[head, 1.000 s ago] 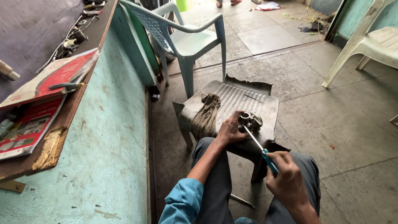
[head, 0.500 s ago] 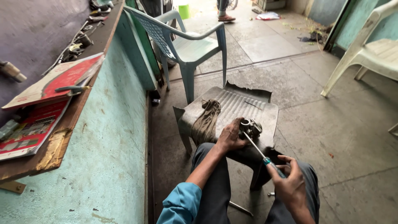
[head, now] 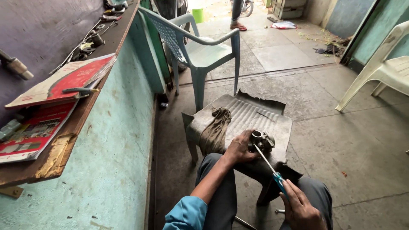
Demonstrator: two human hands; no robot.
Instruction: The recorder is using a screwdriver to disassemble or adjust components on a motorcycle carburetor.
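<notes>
Metal part: a small grey engine-type part (head: 261, 140) sits on the near right of the ribbed mat (head: 251, 113) that covers the low stool, just right of the brown rag (head: 215, 130).
Left hand: the left hand (head: 239, 149) is clamped on the near left side of the metal part, pinning it to the mat.
Right hand: the right hand (head: 301, 208) is closed round the blue handle of the screwdriver (head: 268, 164), well back from the metal part, over the knees.
Tip: it meets the top of the metal part; which screw it sits in is too small to tell.
Doing it well: keep the shaft in line with the screw, press down while turning, and hold the metal part firmly so it cannot twist on the mat.
</notes>
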